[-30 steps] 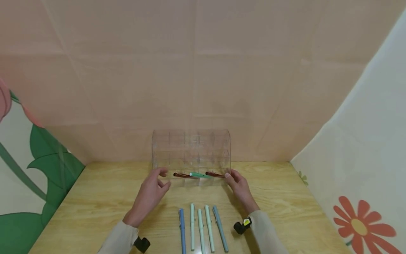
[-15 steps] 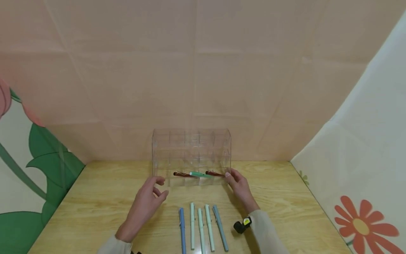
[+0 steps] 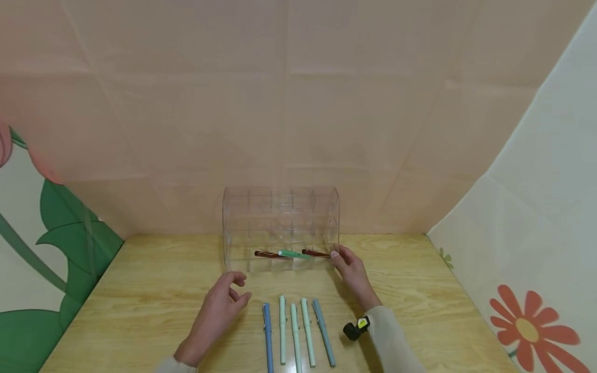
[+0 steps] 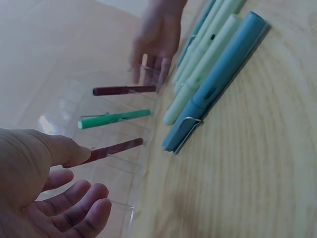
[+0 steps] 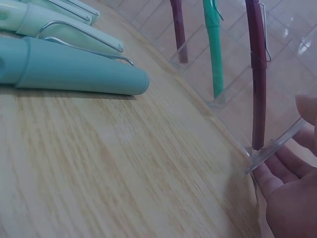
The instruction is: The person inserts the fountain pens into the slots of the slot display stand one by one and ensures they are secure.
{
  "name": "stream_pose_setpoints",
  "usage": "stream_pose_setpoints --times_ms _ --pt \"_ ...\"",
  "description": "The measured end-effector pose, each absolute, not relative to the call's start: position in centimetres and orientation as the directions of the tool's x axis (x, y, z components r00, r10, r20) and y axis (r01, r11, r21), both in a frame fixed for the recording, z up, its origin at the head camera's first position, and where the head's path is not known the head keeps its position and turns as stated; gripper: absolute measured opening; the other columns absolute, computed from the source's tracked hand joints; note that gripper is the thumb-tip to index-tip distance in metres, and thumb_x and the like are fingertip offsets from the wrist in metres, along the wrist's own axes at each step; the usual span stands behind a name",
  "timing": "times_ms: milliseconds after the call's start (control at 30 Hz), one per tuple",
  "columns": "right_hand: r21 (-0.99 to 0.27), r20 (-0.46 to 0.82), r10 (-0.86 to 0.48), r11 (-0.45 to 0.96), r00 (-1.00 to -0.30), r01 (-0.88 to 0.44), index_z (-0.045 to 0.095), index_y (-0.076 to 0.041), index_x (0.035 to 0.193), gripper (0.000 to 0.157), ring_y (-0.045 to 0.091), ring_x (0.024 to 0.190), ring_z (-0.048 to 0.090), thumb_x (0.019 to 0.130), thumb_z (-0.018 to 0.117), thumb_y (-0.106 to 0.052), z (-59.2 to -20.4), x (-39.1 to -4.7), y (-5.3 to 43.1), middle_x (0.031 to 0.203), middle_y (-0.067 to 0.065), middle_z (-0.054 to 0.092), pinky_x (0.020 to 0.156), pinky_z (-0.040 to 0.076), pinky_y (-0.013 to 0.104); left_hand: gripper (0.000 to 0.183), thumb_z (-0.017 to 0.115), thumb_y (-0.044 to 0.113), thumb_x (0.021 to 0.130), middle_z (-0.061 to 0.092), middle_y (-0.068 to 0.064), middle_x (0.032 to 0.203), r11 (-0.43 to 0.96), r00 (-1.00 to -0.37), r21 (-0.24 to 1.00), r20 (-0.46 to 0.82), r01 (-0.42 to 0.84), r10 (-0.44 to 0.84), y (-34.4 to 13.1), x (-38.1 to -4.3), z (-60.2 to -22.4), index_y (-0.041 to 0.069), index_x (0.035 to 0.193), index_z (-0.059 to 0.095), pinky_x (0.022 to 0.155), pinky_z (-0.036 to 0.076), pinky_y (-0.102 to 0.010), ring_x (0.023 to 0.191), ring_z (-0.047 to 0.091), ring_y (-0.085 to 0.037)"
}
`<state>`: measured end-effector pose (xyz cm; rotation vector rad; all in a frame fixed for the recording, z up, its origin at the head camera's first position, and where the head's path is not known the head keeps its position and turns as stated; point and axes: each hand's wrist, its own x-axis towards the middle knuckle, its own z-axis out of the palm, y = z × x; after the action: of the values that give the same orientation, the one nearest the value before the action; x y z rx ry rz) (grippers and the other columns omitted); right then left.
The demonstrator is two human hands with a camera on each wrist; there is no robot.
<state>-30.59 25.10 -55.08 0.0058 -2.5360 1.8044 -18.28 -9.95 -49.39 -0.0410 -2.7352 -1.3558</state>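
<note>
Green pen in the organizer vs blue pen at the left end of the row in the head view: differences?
Colour: the green pen is bright green; the blue pen is muted blue.
Place: the green pen is in the clear organizer; the blue pen is on the table.
Pose: the green pen stands leaning; the blue pen lies flat.
Shared: both have a clip, and neither is held.

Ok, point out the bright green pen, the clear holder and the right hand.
Bright green pen (image 4: 114, 118): left wrist view, middle of its length.
Clear holder (image 3: 261, 237): head view, a bare part of its see-through wall.
Right hand (image 3: 353, 272): head view, back of the hand.
</note>
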Motion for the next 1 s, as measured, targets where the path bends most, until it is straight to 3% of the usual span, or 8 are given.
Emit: stream_pose_setpoints --times_ms 333,700,1000 --pt "-0.944 0.028 0.018 0.330 -0.999 -0.020 0.053 -0.008 0.156 0.055 0.036 0.139 0.061 0.111 0.058 -0.040 -54.8 -30.2 24.9 0.156 0.022 0.057 0.114 0.052 0.043 0.035 0.080 0.013 0.094 0.070 -0.008 0.119 0.574 -1.000 0.819 0.026 0.023 0.003 -9.2 -17.8 -50.8 0.009 0.126 0.065 0.066 0.052 -0.020 0.081 0.062 -0.008" --pt "-0.950 0.003 0.022 0.313 -1.000 0.004 0.050 -0.006 0.157 0.052 0.038 0.141 0.059 0.112 0.057 -0.033 -54.6 -30.2 24.8 0.159 0.023 0.055 0.117 0.050 0.051 0.037 0.081 0.011 0.093 0.068 -0.008 0.114 0.568 -0.998 0.821 0.024 0.055 0.063 -8.2 -17.6 -52.8 0.006 0.125 0.065 0.063 0.049 -0.020 0.074 0.056 -0.004" --pt "-0.956 -0.004 0.018 0.293 -1.000 0.009 0.049 -0.007 0.158 0.055 0.038 0.141 0.059 0.111 0.057 -0.035 -54.9 -30.3 24.9 0.160 0.022 0.053 0.120 0.048 0.052 0.039 0.081 0.015 0.094 0.067 -0.010 0.115 0.561 -0.996 0.826 0.001 0.053 0.091 -7.6 -17.9 -53.2 0.005 0.127 0.064 0.067 0.049 -0.020 0.082 0.059 -0.011"
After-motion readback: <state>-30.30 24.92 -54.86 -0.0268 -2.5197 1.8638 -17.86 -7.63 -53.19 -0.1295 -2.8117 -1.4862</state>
